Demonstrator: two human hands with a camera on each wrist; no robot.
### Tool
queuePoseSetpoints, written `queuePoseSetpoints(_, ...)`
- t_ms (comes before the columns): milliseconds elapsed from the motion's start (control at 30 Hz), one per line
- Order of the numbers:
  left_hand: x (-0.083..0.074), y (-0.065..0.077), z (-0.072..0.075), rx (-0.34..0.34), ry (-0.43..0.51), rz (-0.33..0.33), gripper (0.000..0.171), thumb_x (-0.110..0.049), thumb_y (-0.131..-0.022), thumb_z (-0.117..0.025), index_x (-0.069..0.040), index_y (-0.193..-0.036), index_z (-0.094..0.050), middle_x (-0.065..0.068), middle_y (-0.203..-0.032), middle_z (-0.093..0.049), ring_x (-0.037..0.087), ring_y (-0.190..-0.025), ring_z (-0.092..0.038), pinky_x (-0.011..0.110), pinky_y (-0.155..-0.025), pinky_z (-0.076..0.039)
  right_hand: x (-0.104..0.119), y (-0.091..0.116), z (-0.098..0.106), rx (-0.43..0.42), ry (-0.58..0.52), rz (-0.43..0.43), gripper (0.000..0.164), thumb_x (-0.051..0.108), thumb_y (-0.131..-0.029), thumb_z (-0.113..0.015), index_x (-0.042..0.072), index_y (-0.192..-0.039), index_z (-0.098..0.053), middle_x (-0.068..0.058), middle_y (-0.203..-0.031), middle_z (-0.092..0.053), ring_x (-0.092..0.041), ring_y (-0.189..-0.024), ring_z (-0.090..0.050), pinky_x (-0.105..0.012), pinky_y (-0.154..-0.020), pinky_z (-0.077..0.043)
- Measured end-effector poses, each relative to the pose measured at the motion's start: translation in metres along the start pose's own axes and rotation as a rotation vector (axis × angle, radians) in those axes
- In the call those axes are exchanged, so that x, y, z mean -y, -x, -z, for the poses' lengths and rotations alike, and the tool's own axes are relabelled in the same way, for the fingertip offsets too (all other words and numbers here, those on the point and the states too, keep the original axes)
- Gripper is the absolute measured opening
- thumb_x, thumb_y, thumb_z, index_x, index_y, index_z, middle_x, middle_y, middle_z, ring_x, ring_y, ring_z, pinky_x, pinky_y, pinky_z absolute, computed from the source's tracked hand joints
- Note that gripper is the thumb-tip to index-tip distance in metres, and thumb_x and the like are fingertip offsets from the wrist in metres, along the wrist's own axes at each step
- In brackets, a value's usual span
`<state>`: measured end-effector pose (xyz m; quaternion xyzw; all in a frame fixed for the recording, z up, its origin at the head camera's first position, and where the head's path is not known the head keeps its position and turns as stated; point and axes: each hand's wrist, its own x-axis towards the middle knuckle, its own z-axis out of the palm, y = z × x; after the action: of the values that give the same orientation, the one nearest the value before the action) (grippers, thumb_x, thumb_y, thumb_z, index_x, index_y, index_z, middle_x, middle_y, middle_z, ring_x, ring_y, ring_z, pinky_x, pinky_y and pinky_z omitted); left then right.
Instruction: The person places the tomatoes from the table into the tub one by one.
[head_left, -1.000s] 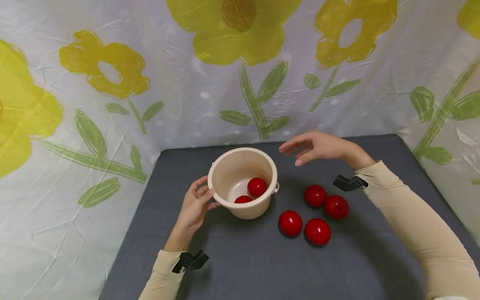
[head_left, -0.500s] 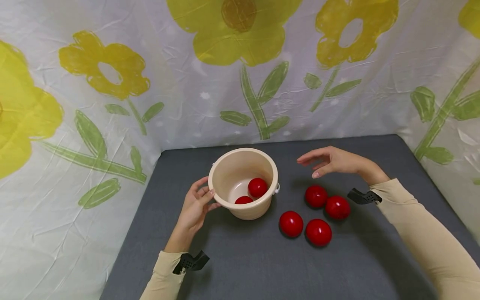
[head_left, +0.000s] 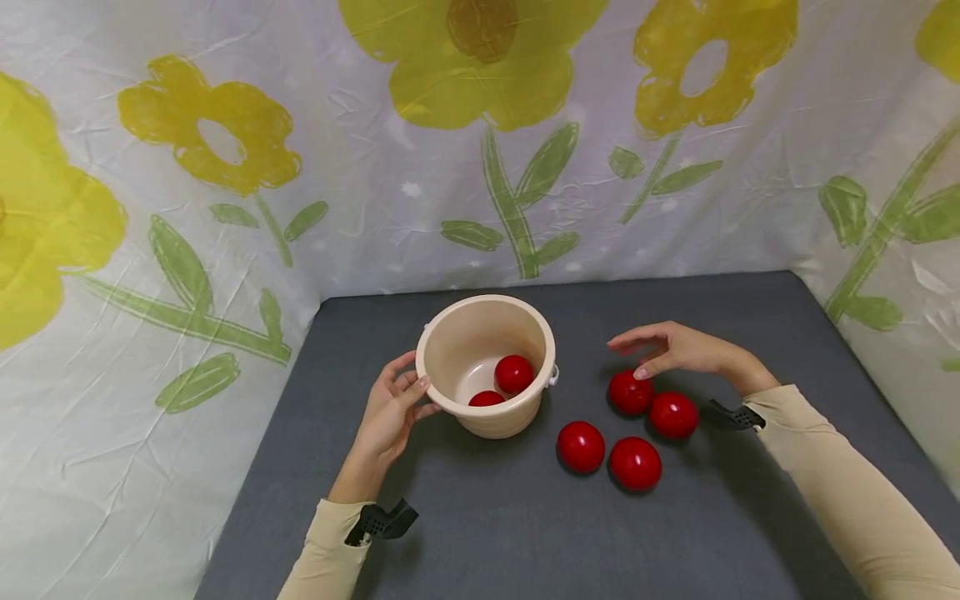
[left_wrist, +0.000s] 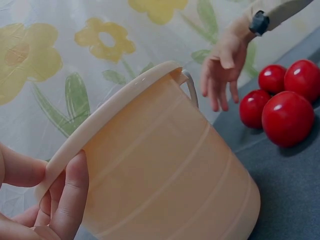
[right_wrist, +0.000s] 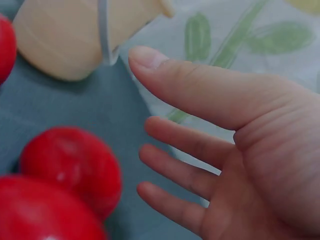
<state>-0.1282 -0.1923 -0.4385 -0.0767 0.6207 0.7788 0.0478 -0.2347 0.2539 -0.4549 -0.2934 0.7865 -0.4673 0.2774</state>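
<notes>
My left hand (head_left: 390, 414) grips the rim of a cream plastic bucket (head_left: 491, 425), thumb on top and fingers underneath on the outside. Two round, glossy, apple-like red things (head_left: 514, 375) lie inside, by its near right wall. In the left wrist view the thumb and fingers pinch the bucket's lip (left_wrist: 107, 112). My right hand (head_left: 678, 348) hovers with loosely bent fingers just above the back left red fruit (head_left: 628, 395) of those on the table. The right wrist view shows nothing between thumb and fingers, with red fruit (right_wrist: 72, 167) beside the hand.
To the right of the bucket, three more red fruits stand on the dark grey tabletop (head_left: 480, 533): one touching the back one (head_left: 673, 416), two in front (head_left: 581, 447). A flower-printed curtain (head_left: 360, 167) encloses the back and sides. The bucket's pale handle (left_wrist: 190, 89) hangs down.
My right hand has moved right, away from the bucket, and lowered toward the back red fruits. The left hand and the bucket have stayed put.
</notes>
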Motion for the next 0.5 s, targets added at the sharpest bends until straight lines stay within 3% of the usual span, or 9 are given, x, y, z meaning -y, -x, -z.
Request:
queuePoseSetpoints(267,0.000,0.001,0.000,0.001,0.004,0.002,0.057,0.009,-0.097,-0.049,-0.004,-0.148,-0.027,0.005,-0.100,-0.060,0.010,-0.072,-0.065,0.026,-0.062,-0.059,-0.022,0.001,-0.010,0.030,-0.005,-0.033,0.064,0.016,-0.087,-0.075,-0.001,-0.142,-0.049,-0.027,-0.146,-0.048,-0.037,-0.136,-0.048,-0.023,-0.100,-0.050)
queuePoseSetpoints(500,0.000,0.001,0.000,0.005,0.010,-0.002,0.057,0.008,-0.097,-0.050,-0.005,-0.148,-0.028,0.005,-0.101,-0.060,0.010,-0.072,-0.066,0.026,-0.062,-0.060,-0.031,0.000,-0.014,0.030,0.025,-0.062,0.061,0.018,-0.085,-0.077,0.005,-0.140,-0.053,-0.018,-0.145,-0.053,-0.036,-0.138,-0.044,-0.034,-0.107,-0.044)
